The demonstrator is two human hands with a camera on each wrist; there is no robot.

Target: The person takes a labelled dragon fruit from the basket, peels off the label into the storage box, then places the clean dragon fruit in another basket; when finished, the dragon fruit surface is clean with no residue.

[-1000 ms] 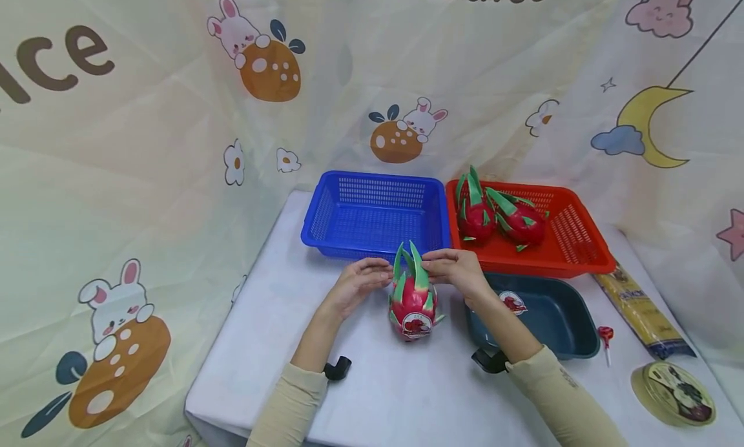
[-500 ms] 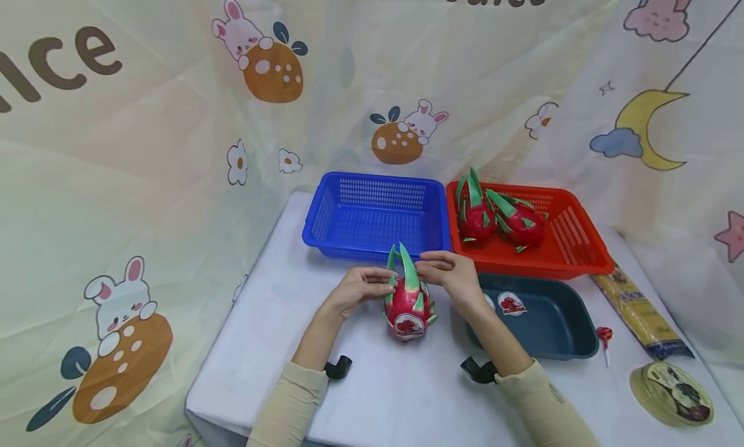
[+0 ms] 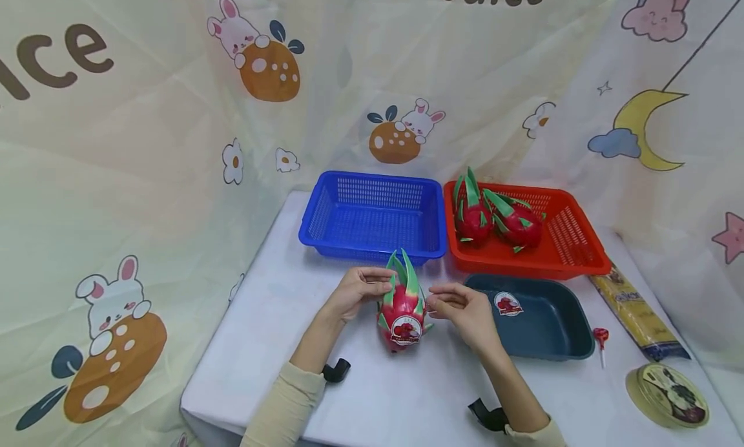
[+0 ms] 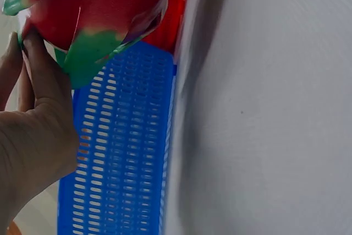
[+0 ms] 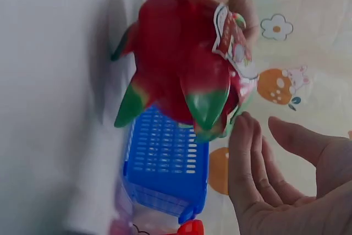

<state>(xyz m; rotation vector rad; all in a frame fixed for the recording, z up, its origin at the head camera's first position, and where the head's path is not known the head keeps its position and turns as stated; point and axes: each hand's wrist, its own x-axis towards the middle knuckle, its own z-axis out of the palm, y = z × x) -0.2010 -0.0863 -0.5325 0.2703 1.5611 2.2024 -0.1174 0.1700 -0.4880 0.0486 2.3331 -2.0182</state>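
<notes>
A red dragon fruit (image 3: 400, 303) with green leaf tips is over the white table, its leaves pointing away from me. A round red-and-white sticker (image 3: 405, 331) is on its near side. With thumb and fingers my left hand (image 3: 356, 293) pinches a leaf on its left, as the left wrist view shows of the same hand (image 4: 38, 130). My right hand (image 3: 465, 312) is at the fruit's right side. In the right wrist view that hand (image 5: 280, 185) has thumb and fingers apart, fingertips close to a leaf; contact is unclear.
Behind the fruit stands a blue basket (image 3: 372, 230). A red basket (image 3: 572, 237) holds two dragon fruits (image 3: 519, 227). A dark green tray (image 3: 552, 324) with a sticker (image 3: 508, 303) lies to the right, near a lollipop (image 3: 601, 336), a yellow packet (image 3: 636, 311) and a round tin (image 3: 668, 395).
My right hand has come down from the leaf tips to the fruit's right side. The left hand has taken hold of a leaf. The fruit has shifted slightly left and toward me.
</notes>
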